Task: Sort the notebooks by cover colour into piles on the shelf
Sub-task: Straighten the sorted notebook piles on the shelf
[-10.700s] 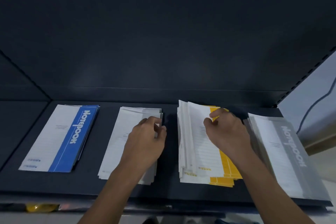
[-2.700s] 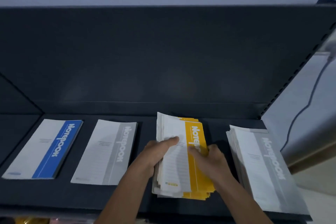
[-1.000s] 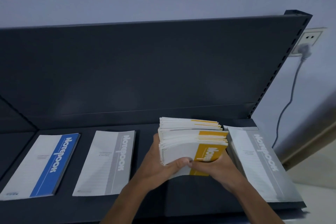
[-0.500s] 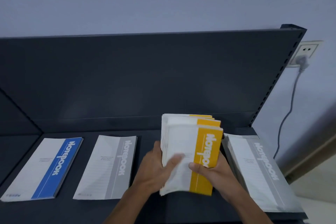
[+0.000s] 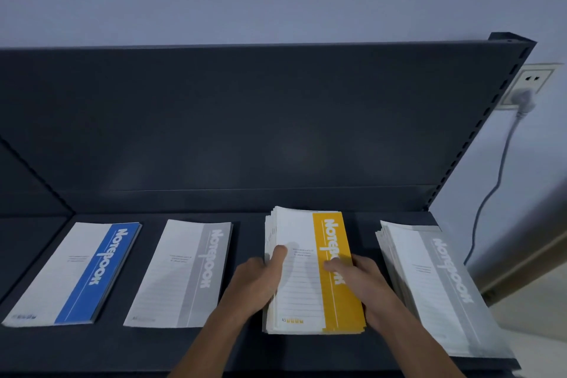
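Several piles of notebooks lie in a row on the dark shelf (image 5: 214,350). The blue pile (image 5: 76,273) is at the far left. A grey pile (image 5: 184,273) lies beside it. The yellow pile (image 5: 310,291) sits right of centre, flat on the shelf. A second grey pile (image 5: 435,291) lies at the right end, its edges fanned. My left hand (image 5: 260,279) grips the yellow pile's left edge, thumb on the top cover. My right hand (image 5: 359,279) holds its right edge, fingers over the yellow band.
The shelf's dark back panel (image 5: 245,120) rises behind the piles. A perforated upright (image 5: 478,129) ends the shelf on the right. Beyond it, a wall socket (image 5: 527,86) holds a plug with a grey cable (image 5: 491,193) hanging down.
The yellow pile, held upright off the shelf in both hands a moment ago, now lies flat on the shelf with squared edges. Both hands still hold its sides.
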### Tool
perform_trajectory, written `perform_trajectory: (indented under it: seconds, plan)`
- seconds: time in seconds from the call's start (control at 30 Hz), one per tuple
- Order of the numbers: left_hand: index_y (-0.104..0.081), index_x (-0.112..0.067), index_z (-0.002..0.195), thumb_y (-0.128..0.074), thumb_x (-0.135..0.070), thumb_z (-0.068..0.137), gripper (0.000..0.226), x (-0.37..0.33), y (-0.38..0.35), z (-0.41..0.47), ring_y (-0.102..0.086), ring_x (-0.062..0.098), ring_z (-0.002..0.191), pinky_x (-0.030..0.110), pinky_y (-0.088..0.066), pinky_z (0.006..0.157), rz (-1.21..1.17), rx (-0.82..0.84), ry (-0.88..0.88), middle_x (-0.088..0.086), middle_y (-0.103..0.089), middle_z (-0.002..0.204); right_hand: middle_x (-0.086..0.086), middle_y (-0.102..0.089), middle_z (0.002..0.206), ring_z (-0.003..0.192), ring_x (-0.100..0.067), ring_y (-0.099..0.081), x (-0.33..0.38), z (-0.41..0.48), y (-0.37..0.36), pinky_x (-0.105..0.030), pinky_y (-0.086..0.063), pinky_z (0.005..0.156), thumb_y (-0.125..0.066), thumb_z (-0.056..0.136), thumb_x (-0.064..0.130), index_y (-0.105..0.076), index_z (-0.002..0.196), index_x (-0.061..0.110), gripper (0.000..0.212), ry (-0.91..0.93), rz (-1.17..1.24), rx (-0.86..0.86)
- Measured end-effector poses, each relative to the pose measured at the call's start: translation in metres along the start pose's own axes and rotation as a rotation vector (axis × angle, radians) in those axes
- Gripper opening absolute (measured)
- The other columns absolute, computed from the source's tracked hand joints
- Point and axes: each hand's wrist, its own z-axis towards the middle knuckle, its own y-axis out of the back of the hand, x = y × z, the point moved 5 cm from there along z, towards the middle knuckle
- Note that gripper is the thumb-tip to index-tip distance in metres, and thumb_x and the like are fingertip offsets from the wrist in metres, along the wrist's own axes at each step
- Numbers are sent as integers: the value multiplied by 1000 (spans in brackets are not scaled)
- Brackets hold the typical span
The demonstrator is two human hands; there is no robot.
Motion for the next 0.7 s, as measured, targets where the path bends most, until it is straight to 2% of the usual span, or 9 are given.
perform_trajectory:
  seconds: [0.13, 0.2, 0.37, 0.53, 0.6, 0.67, 0.7]
  plan:
    - [-68, -15, 77, -31, -75, 91, 71, -5, 6, 0, -70, 9, 69, 24, -49, 58, 114, -110, -54, -4, -72, 73, 3, -81, 91, 84, -18, -79, 0, 5, -2, -39, -62, 78, -75, 91, 24, -75, 103, 19, 12, 12, -74, -61]
    - [-62, -17, 69, -30, -73, 93, 69, -7, 11, 0, -67, 10, 68, 26, -47, 58, 180, -167, -81, -3, -67, 68, 5, -81, 90, 86, -17, -78, -2, 9, -3, -42, -62, 84, -78, 87, 30, -77, 99, 22, 15, -7, -126, -88]
    - [-56, -20, 67, -29, -71, 96, 65, -10, 9, -2, -65, 10, 67, 25, -43, 57, 194, -147, -77, -5, -63, 65, 4, -81, 89, 86, -18, -78, -3, 10, -6, -45, -62, 88, -76, 86, 35, -77, 97, 21, 18, -44, -173, -110]
    - [-67, -19, 96, -27, -79, 89, 73, 0, 5, 4, -67, 9, 81, 26, -49, 64, 150, -90, -5, -7, -70, 87, 3, -81, 87, 84, -18, -78, -1, 8, -5, -45, -62, 87, -76, 87, 32, -76, 97, 20, 16, -28, -179, -140]
    - [-67, -21, 106, -22, -86, 82, 83, 1, 6, 2, -67, 11, 92, 32, -55, 77, 149, -96, 11, -4, -70, 102, 3, -80, 90, 86, -17, -77, 2, 5, -4, -43, -62, 86, -75, 88, 33, -74, 99, 20, 17, -22, -204, -148]
    - [-60, -23, 126, -21, -88, 79, 89, -5, 13, -6, -59, 19, 116, 42, -52, 93, 178, -191, 8, 0, -60, 130, 1, -80, 96, 88, -16, -76, 6, 2, -1, -42, -62, 88, -73, 89, 35, -73, 102, 19, 21, 9, -242, -173]
    - [-53, -23, 135, -26, -84, 83, 85, -14, 17, -12, -52, 23, 126, 44, -49, 98, 207, -266, -20, 1, -52, 139, -1, -79, 102, 92, -16, -75, 11, -2, 3, -42, -61, 90, -72, 89, 35, -72, 107, 17, 25, 37, -256, -201]
